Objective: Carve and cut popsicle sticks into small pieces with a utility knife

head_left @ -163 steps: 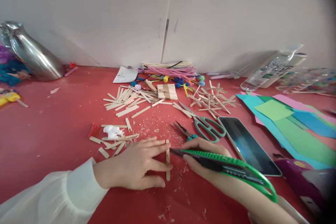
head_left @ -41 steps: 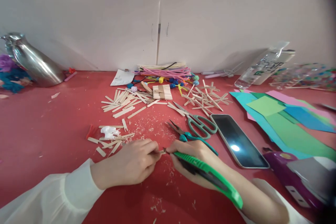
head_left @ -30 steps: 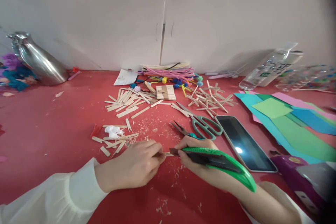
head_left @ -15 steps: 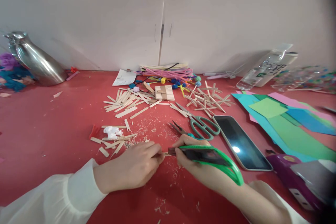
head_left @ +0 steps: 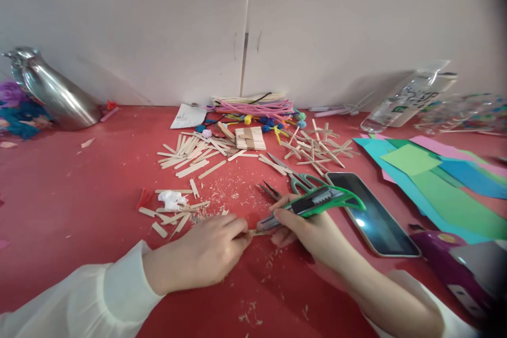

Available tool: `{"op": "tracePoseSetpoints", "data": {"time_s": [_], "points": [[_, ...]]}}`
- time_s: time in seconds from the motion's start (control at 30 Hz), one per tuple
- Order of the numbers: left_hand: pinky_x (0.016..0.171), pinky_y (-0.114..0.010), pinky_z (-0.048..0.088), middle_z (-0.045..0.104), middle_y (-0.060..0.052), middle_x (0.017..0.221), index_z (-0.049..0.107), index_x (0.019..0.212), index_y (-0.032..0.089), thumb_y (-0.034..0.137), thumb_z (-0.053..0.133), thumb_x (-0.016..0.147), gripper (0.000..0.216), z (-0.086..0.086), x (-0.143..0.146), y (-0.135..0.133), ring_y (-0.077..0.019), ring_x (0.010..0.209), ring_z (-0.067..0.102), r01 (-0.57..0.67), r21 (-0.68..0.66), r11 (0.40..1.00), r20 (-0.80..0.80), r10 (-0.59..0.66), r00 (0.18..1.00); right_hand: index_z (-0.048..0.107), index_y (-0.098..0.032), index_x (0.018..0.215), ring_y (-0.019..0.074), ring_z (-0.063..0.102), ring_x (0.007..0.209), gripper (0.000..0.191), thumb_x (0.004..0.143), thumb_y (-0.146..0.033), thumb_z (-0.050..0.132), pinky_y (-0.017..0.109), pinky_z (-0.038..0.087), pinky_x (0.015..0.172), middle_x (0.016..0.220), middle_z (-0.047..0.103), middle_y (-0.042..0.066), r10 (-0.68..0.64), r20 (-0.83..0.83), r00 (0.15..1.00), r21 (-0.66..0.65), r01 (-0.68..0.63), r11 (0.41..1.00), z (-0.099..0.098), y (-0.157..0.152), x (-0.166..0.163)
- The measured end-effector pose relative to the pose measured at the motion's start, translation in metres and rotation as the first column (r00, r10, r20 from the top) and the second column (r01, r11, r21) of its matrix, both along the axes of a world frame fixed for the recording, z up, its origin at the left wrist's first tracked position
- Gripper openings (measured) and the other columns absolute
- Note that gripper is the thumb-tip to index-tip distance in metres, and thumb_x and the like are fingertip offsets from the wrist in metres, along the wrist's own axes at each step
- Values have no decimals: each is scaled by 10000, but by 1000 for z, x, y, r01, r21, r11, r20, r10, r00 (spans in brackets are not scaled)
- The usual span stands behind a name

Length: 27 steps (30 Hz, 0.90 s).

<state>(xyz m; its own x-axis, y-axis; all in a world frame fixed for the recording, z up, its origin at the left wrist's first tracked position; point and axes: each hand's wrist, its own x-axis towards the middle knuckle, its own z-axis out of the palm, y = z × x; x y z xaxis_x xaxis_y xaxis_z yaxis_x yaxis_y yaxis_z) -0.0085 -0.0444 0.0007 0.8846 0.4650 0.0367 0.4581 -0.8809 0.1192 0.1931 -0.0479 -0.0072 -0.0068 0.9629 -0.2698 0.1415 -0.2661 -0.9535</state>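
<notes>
My left hand (head_left: 212,249) is closed around a thin wooden craft stick (head_left: 259,232), whose end pokes out to the right. In my right hand (head_left: 301,224) is a green and black utility knife (head_left: 317,202), its tip end lowered against the stick and its green handle tilted up to the right. I cannot make out the blade itself. Wood shavings (head_left: 225,187) lie scattered over the red table (head_left: 91,195). Just past my right hand are a pair of pliers (head_left: 268,190), partly hidden, and grey-green scissors (head_left: 304,182), partly covered by the knife.
A phone (head_left: 374,214) lies right of my right hand, near a purple device (head_left: 447,261). Loose craft sticks (head_left: 190,153), a bundled stack (head_left: 250,139) and pipe cleaners (head_left: 253,108) lie behind. Coloured paper (head_left: 431,179), a bottle (head_left: 404,100) and a steel jug (head_left: 55,92) flank them.
My right hand has turned, so the utility knife's handle has swung up and away from me and shows its flat side. My left hand has hardly moved.
</notes>
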Motion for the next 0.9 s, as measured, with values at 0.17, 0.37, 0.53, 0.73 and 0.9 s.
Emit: {"op": "tracePoseSetpoints", "data": {"time_s": [0.17, 0.37, 0.53, 0.73, 0.9], "points": [[723, -298, 464, 550, -74, 932, 576, 1007, 133, 143, 373, 914, 223, -5, -3, 4, -163, 796, 526, 6, 5, 1000, 22, -6, 1000, 513, -222, 755, 160, 606, 488, 146, 731, -365, 526, 274, 479, 519, 493, 613, -25, 64, 193, 979, 148, -94, 985, 3, -1, 9], [650, -296, 437, 530, -68, 906, 600, 1025, 186, 157, 346, 931, 273, -13, -6, 9, -169, 778, 511, -26, 84, 996, 75, 20, 997, 514, -230, 722, 142, 563, 481, 128, 756, -343, 463, 259, 426, 498, 498, 566, -38, 149, 381, 912, 188, -234, 954, 7, -4, 12], [624, -282, 409, 499, -54, 879, 594, 1053, 222, 106, 410, 882, 277, -13, -8, 10, -167, 764, 481, -58, 93, 994, 36, 55, 998, 524, -228, 719, 138, 565, 549, 135, 783, -312, 440, 252, 445, 530, 588, 586, -23, 130, 477, 870, 291, -295, 910, 9, -5, 12], [633, -288, 409, 502, -59, 888, 590, 1028, 192, 120, 385, 893, 256, -9, -7, 8, -164, 761, 480, -64, 66, 996, 9, 63, 998, 542, -222, 684, 116, 513, 512, 157, 794, -276, 444, 224, 432, 501, 575, 546, -38, 81, 575, 814, 381, -355, 854, 16, -8, 10], [670, -295, 423, 505, -61, 909, 566, 1088, 196, 139, 358, 918, 275, -9, -7, 8, -164, 794, 493, -72, 38, 997, 10, 72, 997, 560, -212, 753, 132, 566, 570, 145, 797, -277, 438, 227, 441, 525, 642, 594, -15, 104, 571, 815, 353, -358, 864, 15, -9, 10]]}}
